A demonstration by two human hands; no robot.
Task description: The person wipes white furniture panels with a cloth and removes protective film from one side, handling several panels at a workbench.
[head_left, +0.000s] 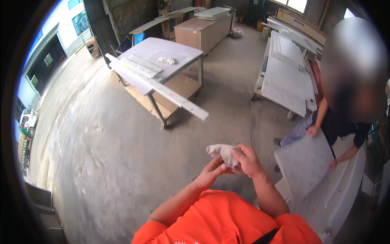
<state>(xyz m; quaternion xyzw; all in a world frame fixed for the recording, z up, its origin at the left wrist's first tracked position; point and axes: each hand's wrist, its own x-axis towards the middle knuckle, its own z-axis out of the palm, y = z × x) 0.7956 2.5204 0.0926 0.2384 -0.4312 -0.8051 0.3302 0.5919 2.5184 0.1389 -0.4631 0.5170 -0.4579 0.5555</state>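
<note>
In front of my orange shirt (227, 215), both hands meet over a crumpled white cloth glove (224, 151). My right hand (247, 161) is closed on the glove's right side. From below and to the left, my left hand (213, 169) grips its lower edge, the fingertips partly covered by the fabric. The glove's loose end points left and away from me. A white heap of cloth (167, 60), similar in look, lies on the table ahead.
Ahead left stands a metal-legged table (178, 48) with long white strips (162, 87) jutting past its near edge. A co-worker (345, 118) at right holds a white panel (306, 162) over a slatted surface (345, 183). A cart of white panels (286, 77) stands beyond. Concrete floor (109, 154) stretches left.
</note>
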